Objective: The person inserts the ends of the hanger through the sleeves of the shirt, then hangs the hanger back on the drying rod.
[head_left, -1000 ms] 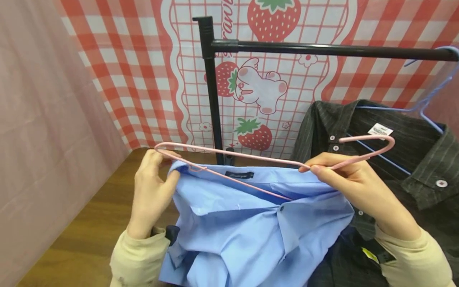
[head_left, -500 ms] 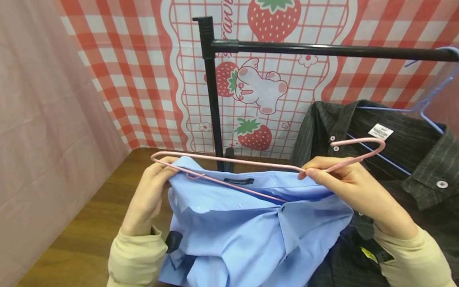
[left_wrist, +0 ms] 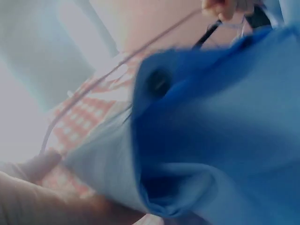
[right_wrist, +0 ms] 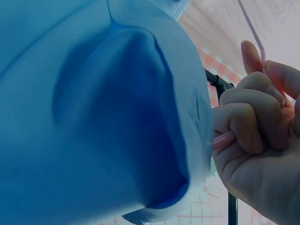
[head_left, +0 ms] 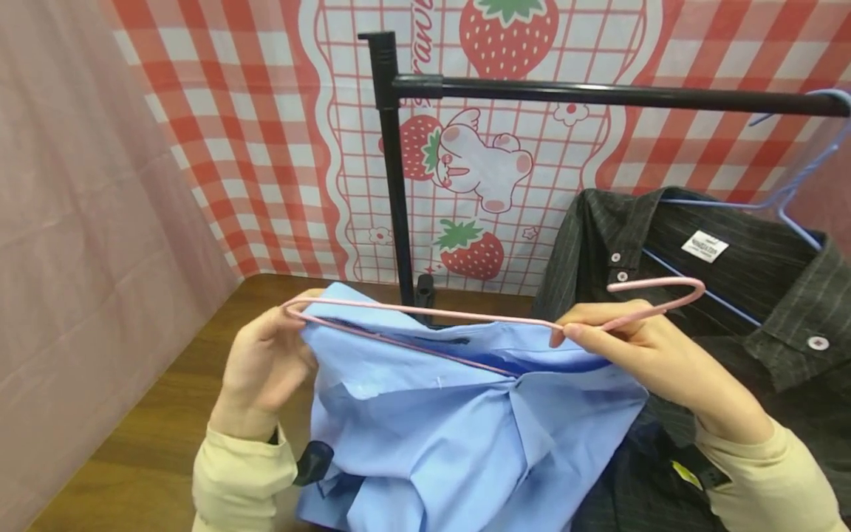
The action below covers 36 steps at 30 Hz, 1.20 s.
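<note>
A light blue shirt (head_left: 425, 421) hangs bunched in front of me in the head view, its collar opening upward. A pink wire hanger (head_left: 425, 312) slants across that opening, its lower wire running down inside the shirt. My right hand (head_left: 625, 340) grips the hanger just below its hook, thumb and fingers curled round the wire; the right wrist view also shows this hand (right_wrist: 262, 108) closed on it. My left hand (head_left: 269, 362) pinches the shirt's left edge beside the hanger's rounded end. Its fingertips are partly hidden behind the cloth.
A dark striped shirt (head_left: 705, 332) hangs at the right on a blue hanger (head_left: 798, 181). The hanger is hooked over the black rack bar (head_left: 598, 90), whose post (head_left: 397, 192) rises behind the blue shirt. A wooden tabletop (head_left: 153, 421) lies below, with a checked cloth (head_left: 246, 148) behind.
The pink hanger and my right hand have moved down and slightly left. My left hand has shifted left, and the shirt's left collar corner now stands up higher behind the hanger.
</note>
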### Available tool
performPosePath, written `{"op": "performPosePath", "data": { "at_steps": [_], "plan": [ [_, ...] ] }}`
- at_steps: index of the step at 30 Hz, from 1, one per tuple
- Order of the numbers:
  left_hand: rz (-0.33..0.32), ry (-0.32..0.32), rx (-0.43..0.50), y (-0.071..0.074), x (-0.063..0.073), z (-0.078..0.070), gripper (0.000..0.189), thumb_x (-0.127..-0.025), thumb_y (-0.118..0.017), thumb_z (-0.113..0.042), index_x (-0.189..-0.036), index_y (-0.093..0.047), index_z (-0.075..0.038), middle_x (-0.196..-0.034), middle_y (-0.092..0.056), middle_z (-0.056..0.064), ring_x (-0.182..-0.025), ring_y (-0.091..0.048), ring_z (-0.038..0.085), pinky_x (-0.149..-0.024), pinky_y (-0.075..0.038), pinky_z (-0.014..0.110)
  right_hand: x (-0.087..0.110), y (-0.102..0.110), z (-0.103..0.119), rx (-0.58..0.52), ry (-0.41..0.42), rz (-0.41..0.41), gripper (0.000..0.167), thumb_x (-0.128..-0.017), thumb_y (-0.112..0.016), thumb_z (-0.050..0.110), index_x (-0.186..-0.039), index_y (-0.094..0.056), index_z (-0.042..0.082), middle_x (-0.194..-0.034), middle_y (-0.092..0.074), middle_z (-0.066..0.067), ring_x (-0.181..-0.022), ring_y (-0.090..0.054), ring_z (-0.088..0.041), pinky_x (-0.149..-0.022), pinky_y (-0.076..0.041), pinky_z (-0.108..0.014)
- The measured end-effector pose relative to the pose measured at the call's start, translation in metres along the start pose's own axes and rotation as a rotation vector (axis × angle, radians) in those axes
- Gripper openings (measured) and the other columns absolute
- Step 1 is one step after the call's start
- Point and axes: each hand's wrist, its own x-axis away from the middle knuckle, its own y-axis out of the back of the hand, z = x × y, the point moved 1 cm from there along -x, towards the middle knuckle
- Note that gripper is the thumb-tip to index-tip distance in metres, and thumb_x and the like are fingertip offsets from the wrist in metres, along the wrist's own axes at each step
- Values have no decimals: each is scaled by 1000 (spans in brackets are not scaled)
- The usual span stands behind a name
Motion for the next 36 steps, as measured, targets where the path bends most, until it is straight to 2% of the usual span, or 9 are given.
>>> {"op": "performPosePath", "data": {
  "at_steps": [2, 4, 7, 11, 17, 25, 28, 33, 36],
  "plan": [
    [102, 29, -31, 0, 1, -2, 38, -96, -15, -13, -117, -43, 3, -109, -51, 7, -103, -47, 18, -91, -36, 29, 1, -1, -1, -6, 9, -5, 25, -89, -52, 0, -91, -66, 21, -84, -64, 5, -75, -53, -8, -63, -39, -20],
    [164, 58, -78, 1, 2, -4, 53, -97, -3, -29, -122, -38, 3, -117, -48, 11, -109, -43, 20, -94, -33, 31, 2, -1, -2, -11, 13, -1, 25, -88, -52, 0, -91, -66, 20, -84, -64, 5, -75, -53, -8, -62, -39, -21],
    [119, 85, -178, 0, 2, -5, 63, -97, 0, -38, -124, -42, 1, -118, -51, 9, -109, -47, 19, -93, -36, 30, 3, -2, -2, 3, 17, 11, 25, -89, -52, 0, -93, -66, 20, -85, -64, 5, -75, -54, -8, -63, -40, -20],
    [5, 88, -259, -3, 2, -5, 47, -101, -12, -26, -117, -49, -2, -109, -56, 4, -98, -53, 14, -85, -41, 26, 3, -2, -3, -12, 37, 12, 25, -88, -52, -2, -93, -66, 18, -84, -64, 4, -75, -54, -9, -63, -40, -20],
    [32, 35, -313, -6, 6, -7, 39, -101, -19, -14, -118, -50, 0, -108, -59, 6, -97, -55, 13, -82, -45, 25, 2, -1, -7, -38, 71, 7, 28, -87, -52, -5, -92, -66, 19, -82, -64, 3, -73, -53, -9, -63, -40, -20],
    [-143, -35, -521, -2, 12, -12, 23, -97, -35, -6, -112, -52, -3, -95, -66, 3, -82, -63, 12, -68, -50, 25, 0, -4, -9, -54, 81, 24, 28, -87, -52, -5, -97, -67, 16, -89, -67, 3, -80, -59, -9, -70, -44, -17],
    [-212, -78, -597, -4, 16, -14, 20, -95, -38, -1, -109, -52, -3, -90, -66, 3, -77, -63, 12, -64, -51, 25, -1, -6, -8, -12, 94, 11, 29, -86, -54, -4, -95, -67, 20, -87, -67, 5, -79, -59, -7, -70, -43, -16],
    [-324, -185, -731, -16, 19, -16, 16, -91, -45, 6, -103, -51, -2, -87, -65, 4, -72, -64, 13, -60, -52, 26, -2, -8, -7, 30, 75, -10, 27, -86, -54, -2, -94, -67, 21, -87, -66, 6, -78, -57, -6, -69, -41, -16],
    [-411, -267, -883, -23, 19, -16, 16, -88, -50, 6, -100, -52, -3, -84, -63, 2, -69, -61, 10, -57, -50, 23, -4, -10, -5, 22, 40, -17, 25, -88, -53, 0, -95, -67, 21, -87, -66, 6, -78, -56, -7, -68, -40, -17]
  ]
}}
